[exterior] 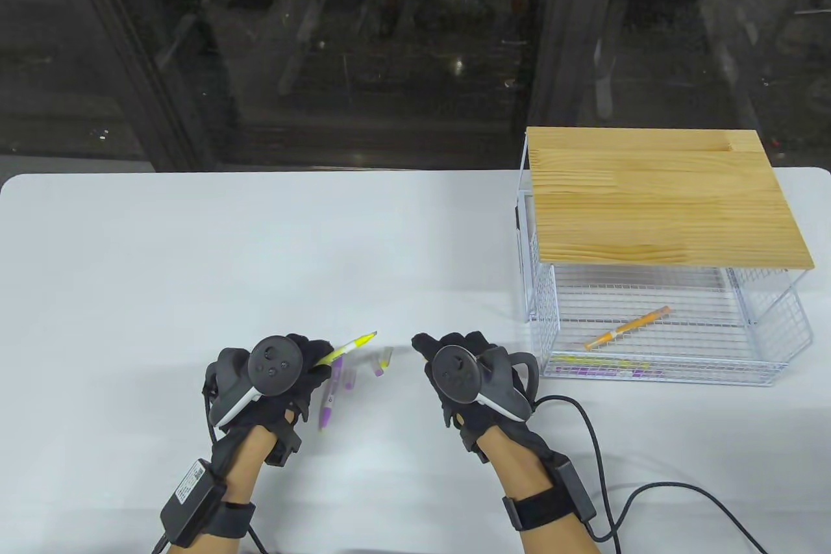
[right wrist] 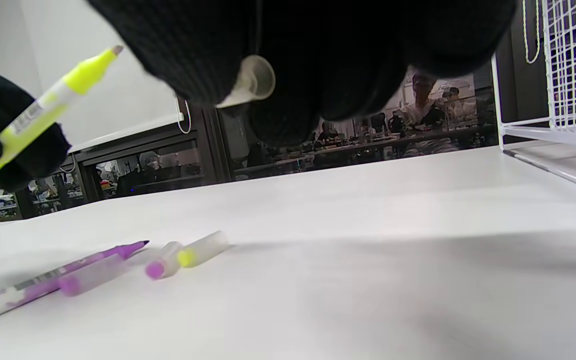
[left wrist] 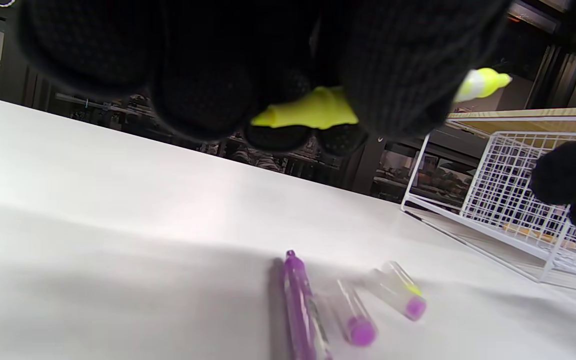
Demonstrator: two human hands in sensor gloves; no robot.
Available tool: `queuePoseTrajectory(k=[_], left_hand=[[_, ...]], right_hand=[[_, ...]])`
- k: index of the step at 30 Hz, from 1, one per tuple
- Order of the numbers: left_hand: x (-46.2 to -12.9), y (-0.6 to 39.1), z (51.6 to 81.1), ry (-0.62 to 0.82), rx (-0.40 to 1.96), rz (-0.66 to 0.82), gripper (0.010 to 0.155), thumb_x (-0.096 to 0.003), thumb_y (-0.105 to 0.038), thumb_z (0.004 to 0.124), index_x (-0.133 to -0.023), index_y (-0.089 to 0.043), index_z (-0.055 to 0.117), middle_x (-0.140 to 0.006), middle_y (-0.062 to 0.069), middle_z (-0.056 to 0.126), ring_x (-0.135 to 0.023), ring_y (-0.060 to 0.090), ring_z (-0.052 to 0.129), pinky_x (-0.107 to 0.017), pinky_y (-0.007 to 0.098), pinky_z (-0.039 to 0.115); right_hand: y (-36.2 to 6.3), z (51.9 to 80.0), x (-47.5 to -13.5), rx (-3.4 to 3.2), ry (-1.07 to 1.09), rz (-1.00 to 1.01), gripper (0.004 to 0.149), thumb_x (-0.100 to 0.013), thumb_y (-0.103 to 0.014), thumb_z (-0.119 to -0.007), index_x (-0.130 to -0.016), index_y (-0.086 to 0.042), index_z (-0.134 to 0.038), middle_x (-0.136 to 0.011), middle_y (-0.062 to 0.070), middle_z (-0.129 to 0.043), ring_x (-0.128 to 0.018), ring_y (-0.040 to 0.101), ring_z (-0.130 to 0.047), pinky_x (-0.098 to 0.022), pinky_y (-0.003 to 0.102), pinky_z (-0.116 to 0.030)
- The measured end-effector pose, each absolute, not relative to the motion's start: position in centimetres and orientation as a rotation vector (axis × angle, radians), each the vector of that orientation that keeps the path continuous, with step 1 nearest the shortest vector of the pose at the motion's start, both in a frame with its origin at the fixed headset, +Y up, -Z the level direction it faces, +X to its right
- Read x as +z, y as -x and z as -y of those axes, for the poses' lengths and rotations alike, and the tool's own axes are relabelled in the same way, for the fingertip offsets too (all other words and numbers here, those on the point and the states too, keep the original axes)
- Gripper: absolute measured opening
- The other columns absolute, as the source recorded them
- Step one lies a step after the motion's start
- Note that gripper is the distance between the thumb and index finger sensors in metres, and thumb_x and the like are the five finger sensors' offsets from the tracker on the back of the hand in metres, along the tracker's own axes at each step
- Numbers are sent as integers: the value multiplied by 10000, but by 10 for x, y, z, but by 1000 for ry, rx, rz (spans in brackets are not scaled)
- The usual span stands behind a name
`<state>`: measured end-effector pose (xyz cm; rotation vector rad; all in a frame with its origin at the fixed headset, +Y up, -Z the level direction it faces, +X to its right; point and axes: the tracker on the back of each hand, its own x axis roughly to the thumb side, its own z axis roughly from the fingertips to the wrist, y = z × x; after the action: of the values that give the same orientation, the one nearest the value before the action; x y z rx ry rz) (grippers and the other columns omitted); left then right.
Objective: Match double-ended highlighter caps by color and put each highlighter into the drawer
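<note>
I can't read a single word here. The yellow highlighter (right wrist: 33,117) in my left hand (exterior: 285,378) carries a small printed label, and the purple highlighter (right wrist: 43,285) lying below that grip shows lettering, both too blurred.

Black knit gloves cover the left hand (exterior: 285,378) and the right hand (exterior: 464,372). Strapped over each sits a dark grey tracker (exterior: 276,364) with a round face, small buttons and a white underside. Black wrist straps (exterior: 542,508) on both forearms; a black box with a white label (exterior: 191,499) on the left one. Black cables (exterior: 600,450) trail off the right side.
</note>
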<state>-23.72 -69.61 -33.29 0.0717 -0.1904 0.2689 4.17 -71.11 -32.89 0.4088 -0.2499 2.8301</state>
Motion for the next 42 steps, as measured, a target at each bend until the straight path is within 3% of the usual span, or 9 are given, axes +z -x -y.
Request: queuePoseTrajectory(k=[12, 18, 21, 25, 42], left_hand=[[-331, 232, 697, -65, 261, 217, 486, -371, -428, 880, -835, -298, 942, -806, -14, 968, -614, 297, 955, -414, 533, 837], [-329, 228, 697, -61, 254, 238, 485, -371, -428, 879, -834, -299, 941, -807, -14, 966, -617, 295, 955, -415, 532, 838], [-328, 225, 698, -60, 252, 250, 486, -371, -428, 879, -834, -298, 941, -806, -15, 967, -618, 295, 955, -416, 533, 837], [-327, 221, 697, -59, 246, 267, 486, -371, -430, 878, -835, -301, 940, -807, -16, 967, -620, 294, 955, -418, 533, 838], [-322, 209, 698, -48, 219, 316, 486, -372, -430, 876, -837, -302, 939, -808, -16, 966, -624, 295, 955, -422, 536, 836]], right_hand=[[-62, 685, -319, 2549, -333, 498, 482, -401, -358, -854, -869, -298, -755, -779, -71, -979, -656, 252, -984, -508, 481, -807], [-72, 686, -322, 2327, -321, 410, 459, -377, -393, -902, -820, -324, -804, -765, -76, -990, -685, 263, -964, -525, 487, -786], [-74, 692, -324, 2257, -288, 345, 433, -384, -403, -897, -808, -364, -824, -827, -14, -878, -730, 317, -868, -556, 530, -723], [-74, 698, -328, 2227, -276, 328, 419, -407, -401, -889, -819, -368, -819, -772, -28, -929, -676, 292, -915, -553, 550, -731], [-59, 708, -328, 2262, -301, 254, 431, -412, -382, -895, -835, -349, -819, -799, -35, -971, -668, 271, -947, -550, 550, -747]])
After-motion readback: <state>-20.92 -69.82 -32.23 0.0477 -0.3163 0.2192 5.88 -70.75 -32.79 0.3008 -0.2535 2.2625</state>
